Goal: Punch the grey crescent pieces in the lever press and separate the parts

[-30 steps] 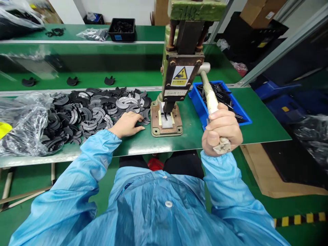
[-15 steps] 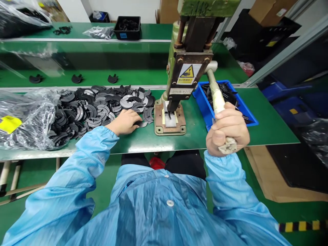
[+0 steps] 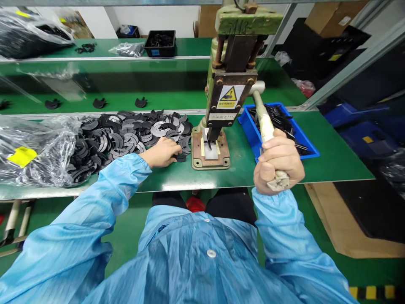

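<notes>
My left hand [image 3: 162, 153] is at the right edge of a heap of black crescent-shaped plastic pieces [image 3: 129, 131], its fingers bent and closed on one black curved piece [image 3: 180, 158]. Most of that piece is hidden under the fingertips. Just right of it stands a green hand press [image 3: 210, 86] with a hand-warning label. A small dark part [image 3: 209, 145] shows over the pale fixture [image 3: 211, 153] on its base, below the ram. My right hand [image 3: 280, 162] is wrapped around the press's tape-wrapped lever handle [image 3: 264, 120], which slants up to the press.
A blue bin [image 3: 251, 134] of thin black parts stands right of the press. A clear plastic bag [image 3: 41, 164] lies left of the heap. Several black pieces [image 3: 99, 103] sit in a row on the green strip behind. A black bin [image 3: 160, 43] stands at the back.
The view has tilted and shifted slightly. My left hand has moved a little to the right with the curved piece under its fingers. My right hand stays on the lever handle.
</notes>
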{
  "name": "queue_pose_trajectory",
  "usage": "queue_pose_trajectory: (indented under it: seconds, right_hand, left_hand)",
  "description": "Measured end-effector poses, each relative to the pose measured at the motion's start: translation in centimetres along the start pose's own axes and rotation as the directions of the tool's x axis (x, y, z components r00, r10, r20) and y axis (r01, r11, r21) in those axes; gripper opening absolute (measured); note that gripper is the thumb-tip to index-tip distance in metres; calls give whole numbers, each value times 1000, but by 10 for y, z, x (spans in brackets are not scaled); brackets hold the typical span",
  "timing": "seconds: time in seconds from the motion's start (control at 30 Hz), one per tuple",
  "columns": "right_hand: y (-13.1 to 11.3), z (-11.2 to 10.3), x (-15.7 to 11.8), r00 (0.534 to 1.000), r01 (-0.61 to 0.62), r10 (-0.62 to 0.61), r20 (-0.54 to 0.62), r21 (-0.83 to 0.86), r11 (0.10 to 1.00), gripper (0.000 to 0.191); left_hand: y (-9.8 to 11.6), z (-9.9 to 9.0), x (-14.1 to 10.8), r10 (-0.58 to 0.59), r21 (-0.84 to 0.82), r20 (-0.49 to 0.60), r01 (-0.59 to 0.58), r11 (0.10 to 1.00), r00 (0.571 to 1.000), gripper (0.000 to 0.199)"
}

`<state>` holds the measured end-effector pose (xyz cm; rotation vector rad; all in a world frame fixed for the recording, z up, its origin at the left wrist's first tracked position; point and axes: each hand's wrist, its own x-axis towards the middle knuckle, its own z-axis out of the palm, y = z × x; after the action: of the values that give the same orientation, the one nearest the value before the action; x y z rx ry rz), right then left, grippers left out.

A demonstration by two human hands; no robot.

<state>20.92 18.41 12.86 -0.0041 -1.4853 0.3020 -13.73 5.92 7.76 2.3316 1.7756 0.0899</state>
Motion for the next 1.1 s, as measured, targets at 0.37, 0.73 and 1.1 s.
queue_pose_trajectory:
  seconds: [0.37, 0.73, 1.1]
  right_hand:
    - [-5, -2, 0, 999, -28, 29, 26, -14, 1000, 31]
    - [-5, -3, 0, 999, -28, 29, 34, -32, 999, 33]
    - [-11, 2, 1, 998, -60, 61, 6, -22, 998, 34]
  left_hand:
    - [31, -2, -8, -10, 94, 25, 7, 996, 1000, 29]
    - [61, 24, 10, -284, -433, -258, 152, 889, 924, 21]
    - [53, 36, 31, -555, -894, -133, 144, 425, 821, 45]
